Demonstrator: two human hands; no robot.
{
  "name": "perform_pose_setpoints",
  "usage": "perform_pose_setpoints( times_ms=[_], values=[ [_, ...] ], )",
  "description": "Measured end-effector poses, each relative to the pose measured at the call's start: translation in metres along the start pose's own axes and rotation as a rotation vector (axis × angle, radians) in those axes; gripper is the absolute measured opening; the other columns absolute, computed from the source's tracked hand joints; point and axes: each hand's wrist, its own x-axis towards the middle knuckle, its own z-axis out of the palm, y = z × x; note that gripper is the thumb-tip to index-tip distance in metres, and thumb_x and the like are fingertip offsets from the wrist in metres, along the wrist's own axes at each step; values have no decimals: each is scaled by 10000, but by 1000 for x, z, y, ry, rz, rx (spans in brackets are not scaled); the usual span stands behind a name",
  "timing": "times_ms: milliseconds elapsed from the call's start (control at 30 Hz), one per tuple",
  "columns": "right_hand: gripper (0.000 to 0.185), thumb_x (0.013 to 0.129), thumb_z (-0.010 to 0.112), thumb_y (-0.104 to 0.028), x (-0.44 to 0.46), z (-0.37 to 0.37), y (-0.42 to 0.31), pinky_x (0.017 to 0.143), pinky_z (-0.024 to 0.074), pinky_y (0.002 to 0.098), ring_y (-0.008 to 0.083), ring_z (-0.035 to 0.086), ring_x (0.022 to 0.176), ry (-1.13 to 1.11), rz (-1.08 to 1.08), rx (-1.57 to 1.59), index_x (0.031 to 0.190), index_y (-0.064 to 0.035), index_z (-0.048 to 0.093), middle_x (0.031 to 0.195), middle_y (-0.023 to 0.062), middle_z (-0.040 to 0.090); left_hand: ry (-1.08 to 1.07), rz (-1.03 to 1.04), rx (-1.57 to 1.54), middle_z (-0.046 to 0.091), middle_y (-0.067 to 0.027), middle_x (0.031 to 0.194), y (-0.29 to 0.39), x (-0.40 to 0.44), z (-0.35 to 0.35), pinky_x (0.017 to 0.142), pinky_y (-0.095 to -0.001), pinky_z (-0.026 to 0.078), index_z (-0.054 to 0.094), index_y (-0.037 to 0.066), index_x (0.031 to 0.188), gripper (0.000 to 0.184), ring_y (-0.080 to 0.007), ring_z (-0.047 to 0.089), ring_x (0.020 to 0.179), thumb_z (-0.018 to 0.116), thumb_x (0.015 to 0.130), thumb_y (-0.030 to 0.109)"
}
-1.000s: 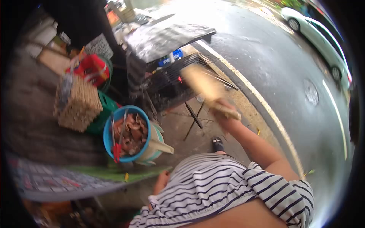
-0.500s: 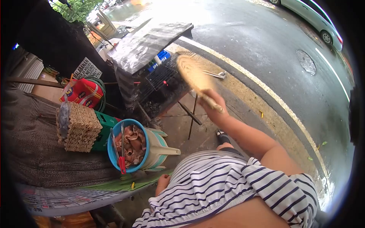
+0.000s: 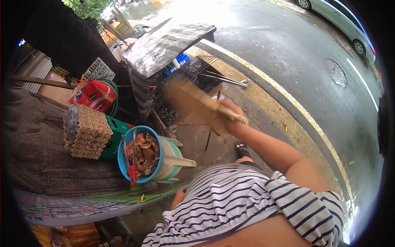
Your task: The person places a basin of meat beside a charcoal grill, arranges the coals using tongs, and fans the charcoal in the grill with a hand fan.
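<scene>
My right hand (image 3: pixel 231 112) is closed round the handle of a woven hand fan (image 3: pixel 193 101). The fan's blade is smeared by motion and covers part of the charcoal grill (image 3: pixel 154 99). Dark coals (image 3: pixel 168 117) show at the grill's near end. Low beside my body is my left hand (image 3: pixel 179 196), partly hidden by the striped shirt; its fingers are too little seen to judge. Close to it, a blue tub (image 3: pixel 122 166) of raw meat pieces (image 3: pixel 144 154) rests on a pale plastic stool (image 3: pixel 175 162). Red-handled tongs (image 3: pixel 132 171) lean in the tub.
A board (image 3: pixel 164 45) covers the grill's far side, near a blue crate (image 3: pixel 179 64). Stacked egg trays (image 3: pixel 88 133) and a green crate (image 3: pixel 113 142) stand left. A wire rack (image 3: pixel 82 208) lies at lower left. Beyond the kerb line (image 3: pixel 271 90), a car (image 3: pixel 345 24) stands on the wet road.
The fan has swung down and to the left, from upright beside the grill to across its near side. My right hand has turned with it. My left hand stays low.
</scene>
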Motion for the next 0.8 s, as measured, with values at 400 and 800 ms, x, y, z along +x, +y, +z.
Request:
perform_pose_setpoints(
  times_ms=[400,800],
  values=[
    [436,712,697,33,-8,-31,-18,828,487,317,173,601,958,-340,-11,-136,1127,-59,599,1023,70,641,10,-95,-52,673,-152,1013,-36,3,8,831,-335,474,634,9,1065,386,-238,633,925,680,777,262],
    [353,745,716,-85,-12,-21,-4,805,496,338,267,617,931,-235,28,-97,1076,-49,599,987,103,635,29,-101,32,679,-159,983,30,-34,-5,804,-347,498,651,17,1051,405,-264,650,910,667,793,328]
  ],
)
